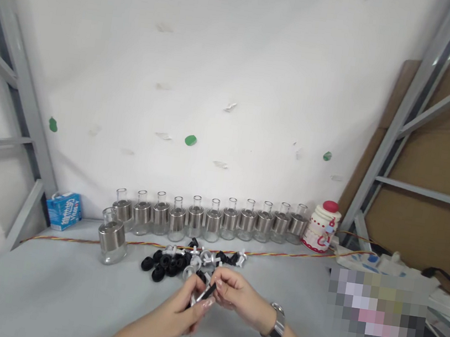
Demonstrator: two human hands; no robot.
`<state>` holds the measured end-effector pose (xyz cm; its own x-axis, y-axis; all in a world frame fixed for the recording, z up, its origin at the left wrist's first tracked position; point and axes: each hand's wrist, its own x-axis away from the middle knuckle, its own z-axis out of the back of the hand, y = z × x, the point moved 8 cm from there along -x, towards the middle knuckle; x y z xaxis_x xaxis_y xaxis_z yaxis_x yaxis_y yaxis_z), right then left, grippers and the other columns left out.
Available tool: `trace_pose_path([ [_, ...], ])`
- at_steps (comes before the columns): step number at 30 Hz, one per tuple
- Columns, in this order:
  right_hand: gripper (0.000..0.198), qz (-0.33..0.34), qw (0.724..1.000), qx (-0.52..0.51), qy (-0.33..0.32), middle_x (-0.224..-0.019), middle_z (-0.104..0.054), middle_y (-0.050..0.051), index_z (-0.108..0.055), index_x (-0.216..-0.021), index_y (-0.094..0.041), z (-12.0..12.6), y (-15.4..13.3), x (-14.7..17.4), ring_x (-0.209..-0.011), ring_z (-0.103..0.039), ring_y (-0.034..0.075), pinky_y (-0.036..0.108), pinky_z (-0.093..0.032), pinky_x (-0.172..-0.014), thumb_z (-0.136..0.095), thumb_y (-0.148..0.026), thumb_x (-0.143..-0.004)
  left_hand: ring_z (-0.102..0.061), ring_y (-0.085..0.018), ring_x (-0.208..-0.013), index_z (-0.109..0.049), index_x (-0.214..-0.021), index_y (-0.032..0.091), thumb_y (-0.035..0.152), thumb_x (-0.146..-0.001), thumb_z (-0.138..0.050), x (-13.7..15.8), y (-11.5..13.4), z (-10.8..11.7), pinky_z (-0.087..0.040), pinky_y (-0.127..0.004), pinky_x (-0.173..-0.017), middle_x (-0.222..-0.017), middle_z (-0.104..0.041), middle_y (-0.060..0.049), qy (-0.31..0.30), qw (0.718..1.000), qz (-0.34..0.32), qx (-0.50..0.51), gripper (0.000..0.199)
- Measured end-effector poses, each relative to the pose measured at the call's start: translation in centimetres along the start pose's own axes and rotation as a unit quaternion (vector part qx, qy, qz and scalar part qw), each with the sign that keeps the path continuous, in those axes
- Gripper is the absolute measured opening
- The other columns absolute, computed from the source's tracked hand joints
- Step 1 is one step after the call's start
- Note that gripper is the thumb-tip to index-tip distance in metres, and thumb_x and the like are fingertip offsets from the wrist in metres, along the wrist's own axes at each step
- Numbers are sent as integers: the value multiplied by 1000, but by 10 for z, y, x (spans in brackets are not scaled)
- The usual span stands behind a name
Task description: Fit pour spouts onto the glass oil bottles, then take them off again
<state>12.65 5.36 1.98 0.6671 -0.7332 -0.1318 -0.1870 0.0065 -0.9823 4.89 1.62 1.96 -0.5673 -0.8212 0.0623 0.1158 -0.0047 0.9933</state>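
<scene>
My left hand (184,305) and my right hand (234,294) meet low in the middle of the head view. Between their fingertips is a small black-and-silver part (208,292), gripped from both sides and partly covered by the fingers. Its exact kind is too small to make out. Just beyond the hands lies a loose pile of black caps (158,273) mixed with clear and whitish plastic fittings (208,257). Behind the pile stand several glass bottles with metal sleeves (177,219) in a row. One more sleeved bottle (112,237) is nearer, at the left.
A red-and-yellow twisted wire (139,243) crosses the grey table (44,288). A blue carton (63,211) stands at the left. A white jar with a red lid (320,229) ends the row at the right, near a white power strip (387,265). Metal frame posts flank both sides.
</scene>
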Motion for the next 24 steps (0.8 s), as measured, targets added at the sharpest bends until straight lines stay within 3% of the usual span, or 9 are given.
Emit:
trace_pose_path([
  [13,37,-31,999,19,-25,-51,-39,-7,-44,-66,-16,-2,1,2,-41,-28,3,19,-19,-42,-54,-51,-73,-34,-8,-56,-39,-89,20,46,-81,-39,3,4,-6,-29,-20,-55,-60,-37,6,-11,999,10,-36,27],
  [24,39,-13,998,60,7,-52,-39,-7,-43,-69,-17,-1,-2,1,-43,-32,5,19,-23,-43,-51,-55,-73,-36,-10,-62,-44,-89,19,45,-82,-39,1,8,4,-32,-21,-60,-70,-39,3,23,995,-27,-90,27],
])
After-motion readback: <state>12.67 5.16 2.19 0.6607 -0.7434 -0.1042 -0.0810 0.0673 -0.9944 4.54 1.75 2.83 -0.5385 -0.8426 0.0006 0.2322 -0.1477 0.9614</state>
